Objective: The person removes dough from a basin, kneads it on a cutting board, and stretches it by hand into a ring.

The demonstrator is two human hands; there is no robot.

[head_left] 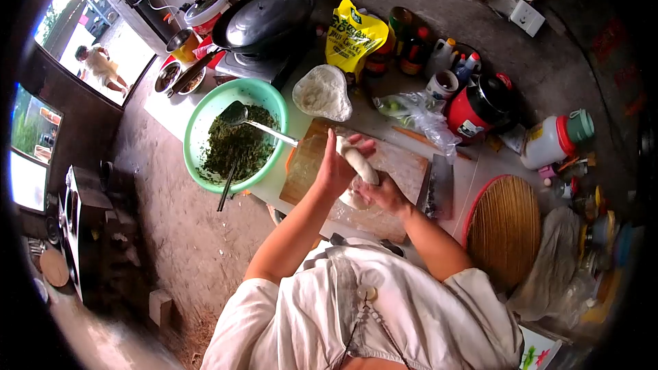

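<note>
A thick white roll of dough (358, 162) is held above the floured wooden board (404, 168). My left hand (334, 168) supports its upper end against palm and fingers, the fingertips reaching out past it. Around the lower end, my right hand (386, 194) is closed on the same roll. A second pale lump of dough (354, 199) shows below my hands, partly hidden by them. To the left stands a green basin (190, 138) of chopped dark-green filling (240, 144), with a metal spatula (236, 114) whose handle points toward my left hand.
Behind the board is a bowl of flour (322, 92). A cleaver (439, 188) lies at the board's right edge, near a round woven tray (504, 226). A covered wok (264, 17), yellow bag (355, 38), bottles and red kettle (478, 106) line the back. Another person (101, 67) is outside the doorway.
</note>
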